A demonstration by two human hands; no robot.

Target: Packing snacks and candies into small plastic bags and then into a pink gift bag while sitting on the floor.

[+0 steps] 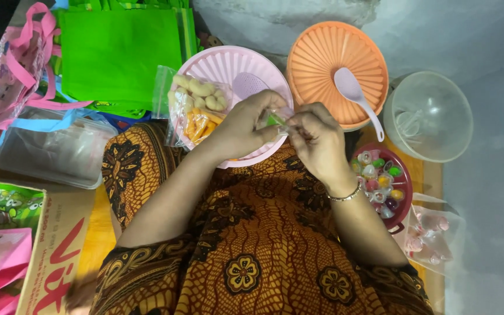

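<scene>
My left hand (pixel 245 125) and my right hand (pixel 316 140) meet over the pink ribbed lid (pixel 228 67), both pinching a small clear plastic packet (pixel 276 119) with something green inside. A clear bag of pale and orange snacks (pixel 196 111) lies on the pink lid just left of my left hand. My right wrist wears a thin bracelet (pixel 345 196). My lap, in brown patterned cloth (pixel 252 245), fills the foreground.
An orange ribbed lid (pixel 322 58) holds a pale spoon (pixel 357 99). A clear bowl (pixel 430 116) sits at the right, a dark red bowl of colourful jelly cups (pixel 383 186) below it. Green bags (pixel 118 52), pink bags (pixel 13 76), a clear plastic box (pixel 53 151) and a cardboard box (pixel 53 245) lie at the left.
</scene>
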